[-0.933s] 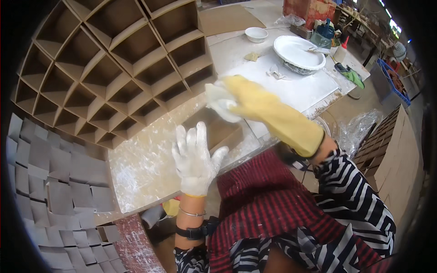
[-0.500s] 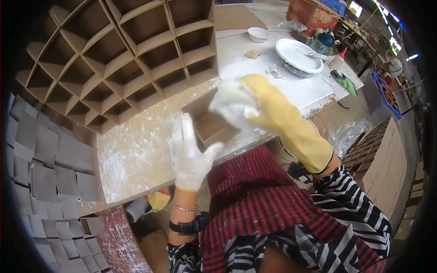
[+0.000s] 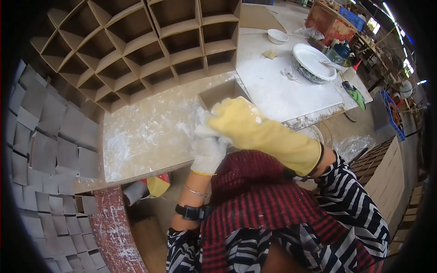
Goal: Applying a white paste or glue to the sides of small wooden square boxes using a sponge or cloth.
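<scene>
A small open brown cardboard box (image 3: 223, 94) rests on the workbench (image 3: 145, 123), its near part hidden behind my hands. My right hand (image 3: 236, 118), in a long yellow rubber glove, is closed at the box's near left corner. A blurred white cloth (image 3: 199, 119) shows beside its fingers, partly merging with the other glove. My left hand (image 3: 208, 152), in a white knit glove, is close against the right one at the box's near left side. Its fingers are covered or smeared, so their pose is unclear.
A large brown compartment rack (image 3: 150, 50) stands behind the box. On the white board (image 3: 291, 104) at right are a white basin (image 3: 314, 61), a crumpled scrap (image 3: 290, 73) and a small bowl (image 3: 277, 36). Stacked grey boxes (image 3: 45, 145) fill the left.
My right hand has swung left and down with the white cloth, from over the box's right side to its near left. My left hand's spread fingers are now largely hidden. The view shifted slightly.
</scene>
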Action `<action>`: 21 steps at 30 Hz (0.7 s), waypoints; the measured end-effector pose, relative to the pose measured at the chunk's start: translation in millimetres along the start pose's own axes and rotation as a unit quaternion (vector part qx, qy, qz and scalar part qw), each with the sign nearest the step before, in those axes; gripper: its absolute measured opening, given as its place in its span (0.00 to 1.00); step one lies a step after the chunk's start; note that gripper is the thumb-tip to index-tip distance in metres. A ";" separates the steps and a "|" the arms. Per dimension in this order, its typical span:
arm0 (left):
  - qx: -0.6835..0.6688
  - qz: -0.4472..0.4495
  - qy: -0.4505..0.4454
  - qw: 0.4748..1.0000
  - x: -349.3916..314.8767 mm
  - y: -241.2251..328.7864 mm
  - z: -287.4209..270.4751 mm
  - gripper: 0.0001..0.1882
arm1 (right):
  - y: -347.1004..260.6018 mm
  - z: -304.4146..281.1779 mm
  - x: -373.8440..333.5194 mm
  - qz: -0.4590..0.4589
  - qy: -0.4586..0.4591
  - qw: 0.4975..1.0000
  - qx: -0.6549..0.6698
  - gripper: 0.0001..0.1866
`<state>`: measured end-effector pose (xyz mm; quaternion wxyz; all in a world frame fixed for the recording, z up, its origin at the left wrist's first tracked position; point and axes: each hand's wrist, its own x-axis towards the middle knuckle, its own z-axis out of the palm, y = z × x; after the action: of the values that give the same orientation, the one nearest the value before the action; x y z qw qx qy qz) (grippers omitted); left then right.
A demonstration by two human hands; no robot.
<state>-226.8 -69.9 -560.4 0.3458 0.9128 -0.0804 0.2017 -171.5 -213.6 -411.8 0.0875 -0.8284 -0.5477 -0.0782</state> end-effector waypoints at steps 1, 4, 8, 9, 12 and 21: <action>0.034 0.032 0.070 0.996 -0.3 3.1 0.9 0.32 | -1.2 1.7 2.2 0.013 -0.059 0.998 -0.015 0.21; 0.139 0.003 0.071 0.988 -0.7 9.7 -7.7 0.37 | 33.7 8.1 10.8 -0.050 0.102 0.986 0.122 0.24; 0.012 -0.081 0.060 0.995 3.4 31.1 -15.2 0.43 | 37.5 -22.0 41.1 0.010 0.118 0.991 0.062 0.24; 0.040 -0.061 0.058 0.996 1.7 28.3 -14.6 0.45 | 33.3 -19.7 48.4 0.010 0.121 0.991 0.061 0.24; 0.065 -0.025 0.068 0.995 3.6 28.1 -10.6 0.47 | 33.4 5.8 60.1 0.050 -0.064 0.997 -0.009 0.22; 0.169 0.023 0.092 0.981 -5.6 22.6 -11.2 0.43 | 12.7 1.5 40.0 0.015 -0.029 0.999 0.038 0.22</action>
<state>-241.9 -79.3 -541.7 0.1877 0.9338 -0.0338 0.3028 -144.3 -182.4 -405.0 0.1042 -0.8343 -0.5404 -0.0320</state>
